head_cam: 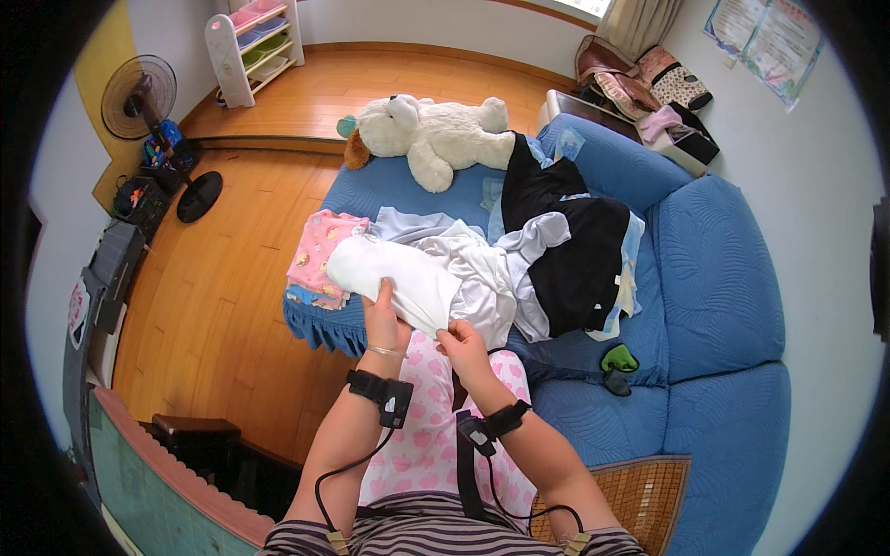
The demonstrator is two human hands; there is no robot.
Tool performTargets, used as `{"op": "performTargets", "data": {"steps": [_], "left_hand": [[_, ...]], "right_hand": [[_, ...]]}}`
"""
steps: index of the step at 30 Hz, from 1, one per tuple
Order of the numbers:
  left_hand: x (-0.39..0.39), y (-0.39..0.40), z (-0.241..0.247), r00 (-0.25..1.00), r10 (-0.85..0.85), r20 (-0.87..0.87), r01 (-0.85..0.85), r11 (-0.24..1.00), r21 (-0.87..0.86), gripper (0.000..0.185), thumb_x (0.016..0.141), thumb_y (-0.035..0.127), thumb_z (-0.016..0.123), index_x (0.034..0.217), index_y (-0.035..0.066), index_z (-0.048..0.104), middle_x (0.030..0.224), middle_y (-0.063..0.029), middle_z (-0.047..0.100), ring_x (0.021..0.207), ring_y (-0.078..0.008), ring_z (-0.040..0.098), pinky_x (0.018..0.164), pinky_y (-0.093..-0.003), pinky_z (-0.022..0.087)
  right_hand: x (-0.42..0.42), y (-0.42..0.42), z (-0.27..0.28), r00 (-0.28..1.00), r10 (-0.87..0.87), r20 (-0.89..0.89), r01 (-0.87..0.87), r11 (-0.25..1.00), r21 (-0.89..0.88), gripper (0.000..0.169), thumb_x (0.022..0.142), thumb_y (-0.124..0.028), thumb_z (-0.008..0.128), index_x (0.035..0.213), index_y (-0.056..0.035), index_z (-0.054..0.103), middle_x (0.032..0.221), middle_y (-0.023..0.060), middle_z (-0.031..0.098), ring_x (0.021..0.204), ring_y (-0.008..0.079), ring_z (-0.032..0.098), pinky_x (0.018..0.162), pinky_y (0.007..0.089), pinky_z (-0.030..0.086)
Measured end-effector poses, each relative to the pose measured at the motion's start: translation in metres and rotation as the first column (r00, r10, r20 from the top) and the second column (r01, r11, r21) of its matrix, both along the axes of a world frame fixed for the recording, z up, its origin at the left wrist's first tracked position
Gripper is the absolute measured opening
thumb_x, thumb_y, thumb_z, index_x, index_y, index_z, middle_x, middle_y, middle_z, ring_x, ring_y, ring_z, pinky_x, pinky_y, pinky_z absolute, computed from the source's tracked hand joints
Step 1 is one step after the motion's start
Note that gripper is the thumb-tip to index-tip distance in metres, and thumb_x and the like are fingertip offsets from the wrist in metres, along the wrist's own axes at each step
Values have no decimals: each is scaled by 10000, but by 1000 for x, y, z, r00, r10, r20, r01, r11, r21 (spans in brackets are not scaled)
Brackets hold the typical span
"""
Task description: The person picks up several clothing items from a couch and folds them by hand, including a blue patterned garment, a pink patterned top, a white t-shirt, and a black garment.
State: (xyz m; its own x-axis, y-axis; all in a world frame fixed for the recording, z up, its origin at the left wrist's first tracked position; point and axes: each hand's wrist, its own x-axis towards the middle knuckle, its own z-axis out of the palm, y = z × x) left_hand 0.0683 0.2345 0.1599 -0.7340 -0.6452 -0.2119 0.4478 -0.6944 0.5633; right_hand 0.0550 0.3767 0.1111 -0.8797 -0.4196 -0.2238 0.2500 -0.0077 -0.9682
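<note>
My left hand [387, 321] holds a white cloth garment [396, 276] from below, its thumb on top. At the garment's near corner, the fingers of my right hand [462, 347] pinch the edge. The garment is partly folded into a long strip and hangs above the blue sofa. Beneath and beside it lies a crumpled heap of white clothing [483, 278]. A folded pink printed garment [316, 243] sits on the sofa's left end, with a blue printed cloth [311, 297] under it. A black garment [573, 257] is spread to the right.
A white plush dog [445, 135] lies along the far side of the blue sofa [716, 278]. Green-and-grey socks [619, 365] rest at the right. A standing fan [142, 101] and a toy rack [254, 52] stand on the wooden floor. A woven mat [640, 497] covers the near seat.
</note>
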Motion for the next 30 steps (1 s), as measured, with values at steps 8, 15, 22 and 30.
{"op": "performTargets", "data": {"steps": [8, 15, 22, 30], "left_hand": [[6, 4, 20, 971, -222, -84, 223, 975, 10, 400, 918, 73, 493, 1298, -23, 409, 1250, -135, 532, 1143, -283, 536, 976, -436, 446], [16, 12, 11, 930, -345, -128, 342, 939, -46, 396, 880, 67, 514, 1265, -13, 466, 1214, -130, 563, 1137, -269, 538, 987, -408, 427], [26, -20, 21, 928, -331, -172, 350, 932, 94, 488, 924, 278, 455, 1341, 26, 429, 1308, -121, 524, 1214, -282, 493, 1032, -427, 375], [46, -62, -29, 783, -619, 52, 621, 783, -29, 350, 964, 258, 471, 1215, 24, 534, 1180, -95, 611, 1068, -209, 601, 932, -338, 468]], "right_hand": [[-7, 10, 37, 816, 343, 465, -71, 858, -509, 503, 954, -418, 459, 1320, -78, 399, 1294, 82, 505, 1174, 238, 501, 959, 375, 400], [-14, -2, 52, 887, 247, 391, 85, 744, -663, 416, 936, -169, 517, 1322, -40, 434, 1279, 115, 534, 1183, 260, 519, 1014, 382, 421], [-28, 26, 48, 976, 92, 196, 7, 890, -455, 499, 771, 18, 631, 1253, 10, 500, 1182, 117, 590, 1067, 228, 583, 903, 333, 477], [-68, 63, 31, 989, 147, -18, -148, 985, -85, 540, 772, -8, 648, 1284, -25, 478, 1155, 87, 594, 1042, 181, 572, 876, 313, 470]]}}
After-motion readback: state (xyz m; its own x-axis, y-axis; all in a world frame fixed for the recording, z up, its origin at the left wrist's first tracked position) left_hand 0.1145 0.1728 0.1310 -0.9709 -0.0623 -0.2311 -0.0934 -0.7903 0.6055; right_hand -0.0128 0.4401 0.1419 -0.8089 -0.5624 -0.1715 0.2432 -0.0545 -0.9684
